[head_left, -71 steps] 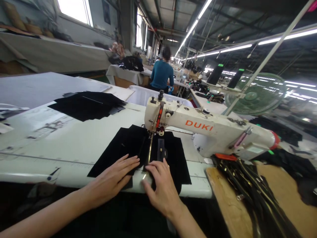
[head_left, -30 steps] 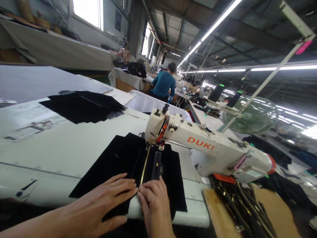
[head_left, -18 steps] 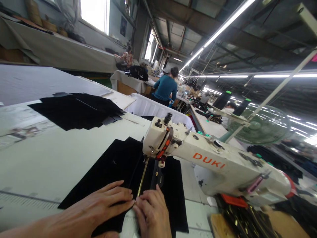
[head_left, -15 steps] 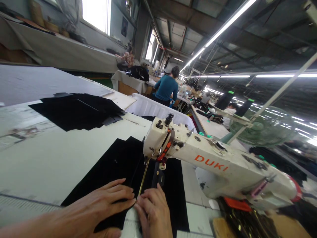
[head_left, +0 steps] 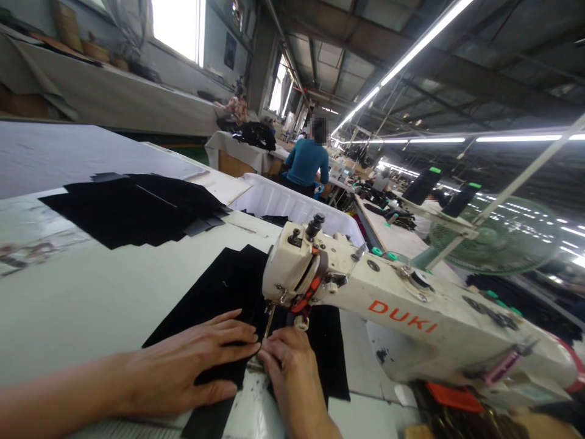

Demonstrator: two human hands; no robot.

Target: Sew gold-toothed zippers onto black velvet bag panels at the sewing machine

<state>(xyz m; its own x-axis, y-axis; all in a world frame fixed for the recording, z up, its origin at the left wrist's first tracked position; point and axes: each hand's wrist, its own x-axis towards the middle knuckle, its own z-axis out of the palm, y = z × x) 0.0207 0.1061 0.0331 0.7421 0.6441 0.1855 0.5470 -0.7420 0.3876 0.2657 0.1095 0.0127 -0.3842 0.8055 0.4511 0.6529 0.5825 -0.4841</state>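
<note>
My left hand [head_left: 205,353] lies with fingers stretched over a piece of black fabric [head_left: 196,305], just left of the sewing machine's needle area. Between my hands, a short length of zipper [head_left: 269,322] with gold-coloured teeth runs toward the machine head. My right hand [head_left: 290,360] has its fingers drawn together at the near end of the zipper, thumb and fingertips pinching it. The white sewing machine [head_left: 292,262] stands over the fabric, and its head hides part of the stitching area. More black fabric shows right of my right hand.
A stack of black cut pieces [head_left: 141,210] lies at the left of the table. Behind the machine stands a white plastic bin [head_left: 292,204]. A green fan [head_left: 498,235] and thread cones [head_left: 423,186] are at the right. A person in a teal top [head_left: 307,161] sits farther back.
Both hands and the black fabric have moved forward toward the needle. Less of the zipper shows between hands and machine, and my right hand now covers the zipper pull area.
</note>
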